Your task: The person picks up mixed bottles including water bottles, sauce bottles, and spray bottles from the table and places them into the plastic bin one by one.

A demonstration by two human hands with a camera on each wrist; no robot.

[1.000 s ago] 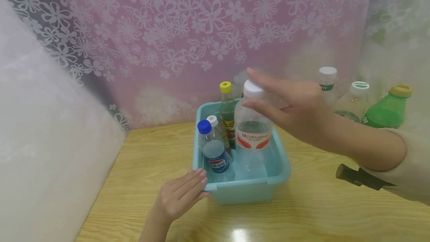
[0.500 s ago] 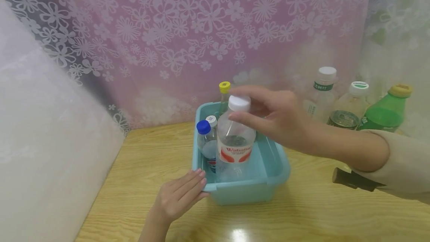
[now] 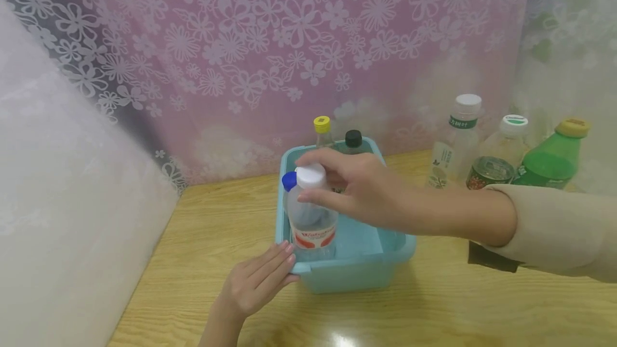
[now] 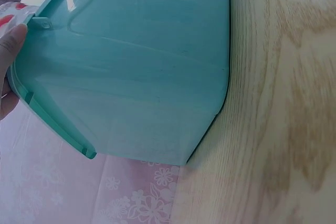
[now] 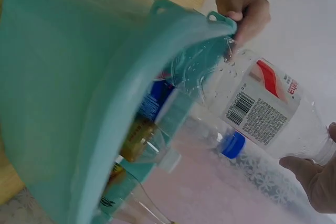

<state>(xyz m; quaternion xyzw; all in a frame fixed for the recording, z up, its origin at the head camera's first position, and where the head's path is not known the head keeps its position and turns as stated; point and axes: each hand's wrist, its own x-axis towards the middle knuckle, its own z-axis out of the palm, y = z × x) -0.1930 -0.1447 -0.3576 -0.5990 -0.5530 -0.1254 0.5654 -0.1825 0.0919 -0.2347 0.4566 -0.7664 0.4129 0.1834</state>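
Observation:
My right hand (image 3: 361,186) pinches a clear plastic water bottle (image 3: 314,237) at its white cap and neck. The bottle has a red and white label; its base dips inside a light blue plastic tub (image 3: 352,278), near the front left corner. My left hand (image 3: 257,278) grips that corner of the tub's rim, with the thumb (image 4: 11,43) showing in the left wrist view. Just behind the held bottle, partly covered by it, stands a bottle with a blue cap (image 5: 232,144). A bottle with a white cap (image 5: 169,159) is beside that one.
Toward the tub's back stand a yellow-capped bottle (image 3: 322,125) and a black-capped bottle (image 3: 353,139). On the wooden table (image 3: 212,218) at right are a white-capped bottle (image 3: 455,149), a dark-labelled bottle (image 3: 494,167) and a green bottle (image 3: 551,159). A flowered curtain (image 3: 270,68) hangs behind.
My right hand has carried the water bottle left and lower, toward the tub's front left corner. The black-capped bottle has come into sight. My left hand keeps its place on the rim.

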